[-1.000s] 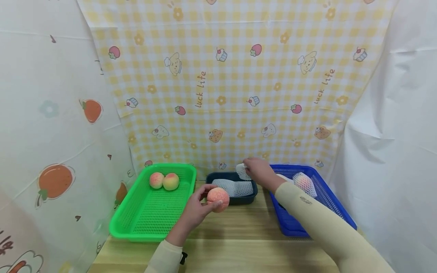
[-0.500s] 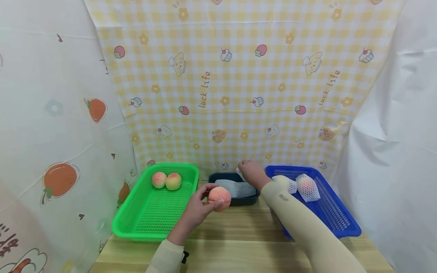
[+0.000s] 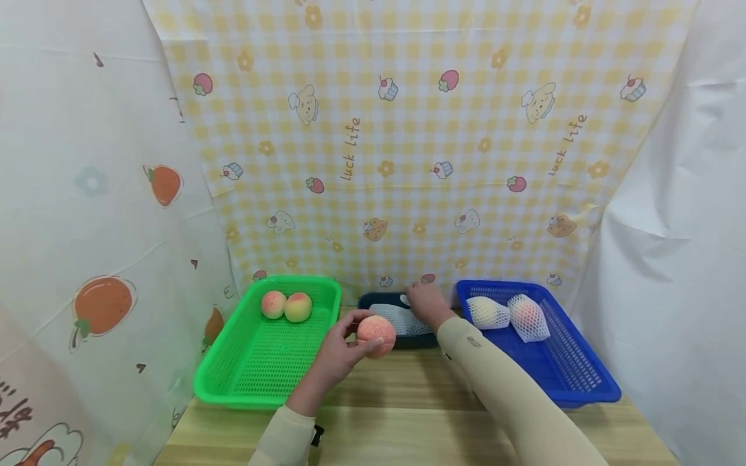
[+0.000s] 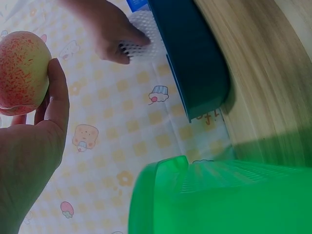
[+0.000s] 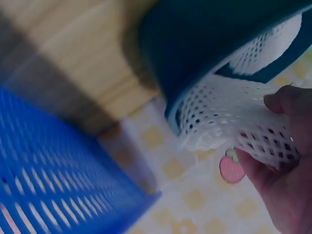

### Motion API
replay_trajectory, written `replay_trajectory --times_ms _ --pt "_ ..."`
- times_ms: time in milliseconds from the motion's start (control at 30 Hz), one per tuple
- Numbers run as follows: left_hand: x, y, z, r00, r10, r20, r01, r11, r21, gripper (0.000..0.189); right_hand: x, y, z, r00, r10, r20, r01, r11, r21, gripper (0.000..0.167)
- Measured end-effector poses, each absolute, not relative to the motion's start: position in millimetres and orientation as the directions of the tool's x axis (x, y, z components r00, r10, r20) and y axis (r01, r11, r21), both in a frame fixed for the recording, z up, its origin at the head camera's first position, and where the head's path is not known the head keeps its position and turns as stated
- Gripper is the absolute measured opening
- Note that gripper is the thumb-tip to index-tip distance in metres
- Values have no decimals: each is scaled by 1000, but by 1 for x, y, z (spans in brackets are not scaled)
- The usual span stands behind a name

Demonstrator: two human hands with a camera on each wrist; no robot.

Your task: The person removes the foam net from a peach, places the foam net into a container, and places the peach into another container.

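Observation:
In the head view my left hand (image 3: 338, 353) holds a pink-orange peach (image 3: 377, 335) between thumb and fingers, in front of the dark teal box (image 3: 416, 343). The left wrist view shows the yellow and red-speckled side of that peach (image 4: 22, 73). At the box's back right, my right hand (image 3: 428, 305) pinches a white foam fruit net, mostly hidden from the head camera. Seen from the right wrist, this foam net (image 5: 229, 109) runs from the fingers to the box rim. More white foam nets (image 3: 393, 317) lie inside the box.
To the left stands a green basket (image 3: 204, 382) with two peaches (image 3: 285, 305) at its back. A blue basket (image 3: 583, 395) on the right holds two fruits in foam nets (image 3: 507, 315). All stand on a wooden table (image 3: 396, 421) before a checked cloth.
My right hand has moved left and lower over the box, with the foam net in its fingers. The right arm no longer covers the netted fruits. My left hand keeps holding the peach.

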State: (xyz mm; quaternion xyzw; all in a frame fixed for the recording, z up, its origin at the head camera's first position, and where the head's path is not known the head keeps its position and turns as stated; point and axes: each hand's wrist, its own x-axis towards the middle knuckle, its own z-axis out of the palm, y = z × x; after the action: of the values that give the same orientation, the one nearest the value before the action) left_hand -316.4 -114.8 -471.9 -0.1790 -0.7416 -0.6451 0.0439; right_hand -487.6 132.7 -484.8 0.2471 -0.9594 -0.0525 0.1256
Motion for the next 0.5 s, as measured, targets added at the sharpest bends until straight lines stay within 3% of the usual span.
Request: replay_trajectory --times_ms 100,233,367,500 --pt "-316 -115 -471 -929 214 301 328 108 938 53 -483 131 -487 -882 -448 148 -453 892 -1 10" --pt "-316 -115 -470 -927 221 303 333 110 936 54 -477 128 -490 -919 -393 44 -394 900 -188 37" --pt "-315 -114 -470 -926 222 304 334 113 936 54 -489 133 -506 -925 -378 -20 -361 898 -252 65" --pt "-314 -112 -469 -927 222 301 330 107 938 52 -525 146 -546 -909 -414 -42 -394 889 -233 51"
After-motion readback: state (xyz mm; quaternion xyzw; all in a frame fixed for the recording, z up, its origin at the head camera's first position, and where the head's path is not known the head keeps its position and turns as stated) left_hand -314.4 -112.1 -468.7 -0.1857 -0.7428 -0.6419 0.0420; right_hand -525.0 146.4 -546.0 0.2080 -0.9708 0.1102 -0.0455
